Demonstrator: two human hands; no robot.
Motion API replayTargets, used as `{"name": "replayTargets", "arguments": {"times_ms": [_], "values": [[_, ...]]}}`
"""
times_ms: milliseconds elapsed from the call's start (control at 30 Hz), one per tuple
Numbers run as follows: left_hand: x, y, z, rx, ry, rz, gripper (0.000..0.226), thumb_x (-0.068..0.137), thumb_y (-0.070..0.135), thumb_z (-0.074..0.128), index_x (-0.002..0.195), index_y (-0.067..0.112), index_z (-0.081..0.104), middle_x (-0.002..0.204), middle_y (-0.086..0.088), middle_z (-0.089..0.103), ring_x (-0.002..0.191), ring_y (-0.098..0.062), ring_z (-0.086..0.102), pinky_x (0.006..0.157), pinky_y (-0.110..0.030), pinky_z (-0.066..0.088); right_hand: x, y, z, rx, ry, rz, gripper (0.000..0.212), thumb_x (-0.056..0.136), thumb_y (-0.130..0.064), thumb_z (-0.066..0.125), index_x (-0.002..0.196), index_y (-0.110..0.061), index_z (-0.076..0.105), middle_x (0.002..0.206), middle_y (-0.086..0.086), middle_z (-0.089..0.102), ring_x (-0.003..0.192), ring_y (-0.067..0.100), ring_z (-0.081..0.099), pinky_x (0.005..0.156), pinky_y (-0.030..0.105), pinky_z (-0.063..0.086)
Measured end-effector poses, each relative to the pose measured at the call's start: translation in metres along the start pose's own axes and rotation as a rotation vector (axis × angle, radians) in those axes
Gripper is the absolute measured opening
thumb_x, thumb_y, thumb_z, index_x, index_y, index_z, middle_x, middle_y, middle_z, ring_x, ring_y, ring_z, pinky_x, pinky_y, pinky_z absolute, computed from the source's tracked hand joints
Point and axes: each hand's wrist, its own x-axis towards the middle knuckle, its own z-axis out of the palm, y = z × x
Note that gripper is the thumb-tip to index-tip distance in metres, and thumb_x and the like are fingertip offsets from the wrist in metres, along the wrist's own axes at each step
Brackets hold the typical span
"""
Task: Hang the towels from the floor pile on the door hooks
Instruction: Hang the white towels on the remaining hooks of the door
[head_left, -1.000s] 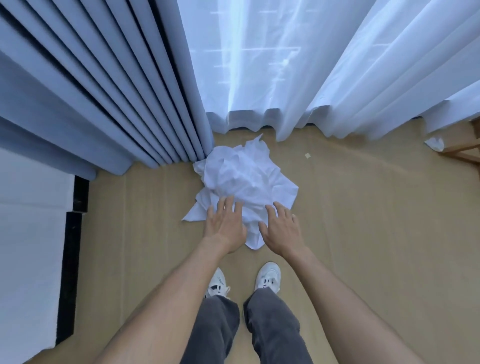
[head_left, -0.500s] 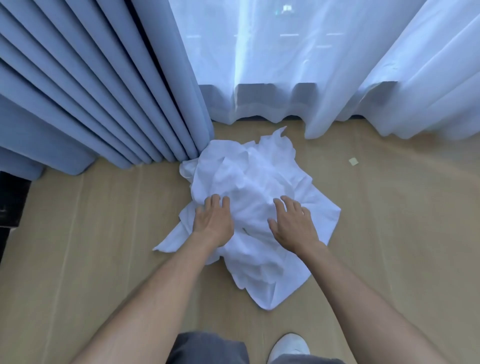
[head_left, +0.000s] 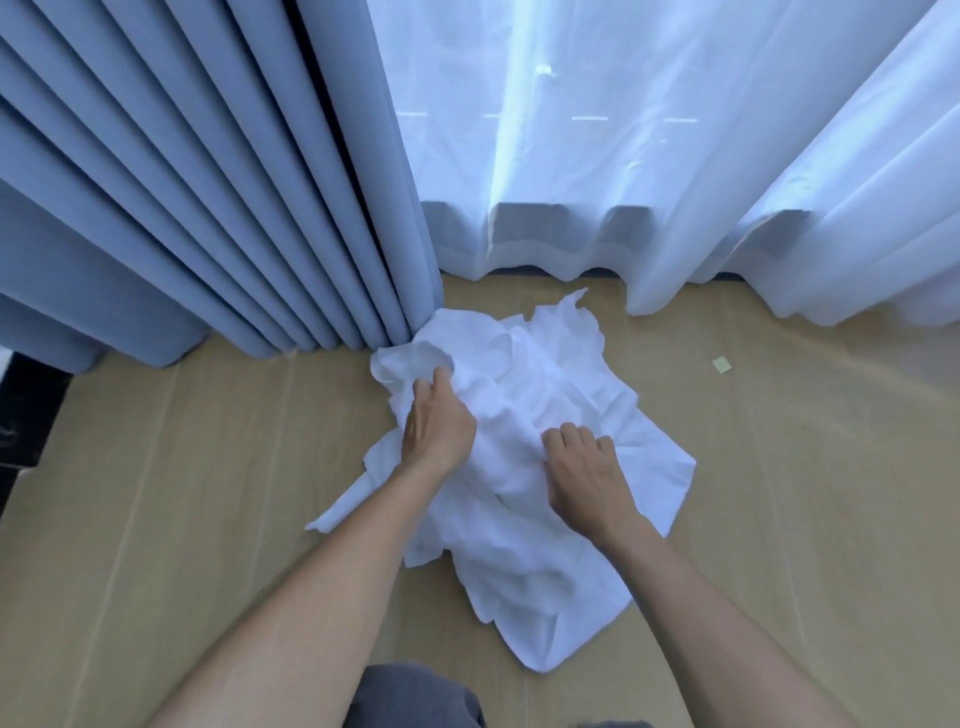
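Observation:
A crumpled pile of white towels (head_left: 550, 384) lies on the wooden floor at the foot of the curtains. My left hand (head_left: 436, 426) is on the pile's left side, its fingers curled into a fold of cloth near the top left. My right hand (head_left: 587, 467) sits on the middle of the pile, fingers bent and gripping the fabric. No door or hooks are in view.
Heavy blue-grey curtains (head_left: 208, 208) hang at left, touching the pile. Sheer white curtains (head_left: 649, 156) fill the back and right. A small yellowish scrap (head_left: 721, 364) lies on the floor at right. A dark object (head_left: 26, 410) stands at the far left edge.
I have bent lower and closer to the pile. Both hands went from lying flat on the towels to curling their fingers into the cloth; the left hand reached farther up the pile.

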Motion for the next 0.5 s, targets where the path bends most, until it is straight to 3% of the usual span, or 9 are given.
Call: {"name": "replayTargets", "arguments": {"times_ms": [100,200,267,367,500], "values": [[-0.037,0.028,-0.056,-0.040,-0.021,0.077,0.041,0.093,0.003,0.030,0.131,0.014,0.041,0.129,-0.012,0.036,0.102,-0.035,0.048,0.086,-0.041,0.045,-0.012,-0.018,-0.063,0.022,-0.005,0.004,0.038,0.040,0.007,0.067,0.063,-0.013,0.046,0.058,0.002,0.040,0.054,0.019,0.022,0.049,0.029,0.021],[-0.082,0.058,-0.121,-0.061,-0.095,0.172,0.035,0.093,0.004,0.031,0.122,0.014,0.048,0.124,-0.007,0.037,0.106,-0.030,0.045,0.093,-0.043,0.043,-0.024,-0.035,-0.137,0.062,-0.117,0.037,0.036,0.039,0.002,0.071,0.066,-0.014,0.054,0.060,0.000,0.044,0.053,0.017,0.026,0.049,0.029,0.021],[-0.116,0.082,-0.170,-0.064,-0.149,0.219,0.022,0.091,0.005,0.031,0.097,0.014,0.050,0.104,-0.002,0.043,0.095,-0.026,0.045,0.081,-0.038,0.044,-0.030,-0.041,-0.198,0.088,-0.227,0.061,0.031,0.054,-0.006,0.072,0.081,-0.013,0.060,0.073,0.002,0.052,0.060,0.019,0.042,0.053,0.029,0.025],[-0.166,0.126,-0.249,-0.033,-0.171,0.274,0.017,0.086,0.003,0.035,0.072,0.012,0.035,0.079,-0.001,0.041,0.077,-0.023,0.040,0.065,-0.033,0.031,-0.025,-0.045,-0.295,0.158,-0.267,0.082,0.033,0.087,-0.011,0.046,0.120,-0.012,0.047,0.108,0.005,0.050,0.092,0.025,0.049,0.068,0.032,0.031],[-0.226,0.182,-0.362,-0.028,-0.217,0.309,0.024,0.081,0.004,0.037,0.063,0.017,0.028,0.066,0.002,0.034,0.062,-0.018,0.031,0.054,-0.030,0.022,-0.011,-0.052,-0.439,0.296,-0.095,0.075,0.053,0.088,-0.016,0.051,0.139,-0.012,0.037,0.119,0.009,0.049,0.100,0.029,0.049,0.079,0.037,0.043]]}}
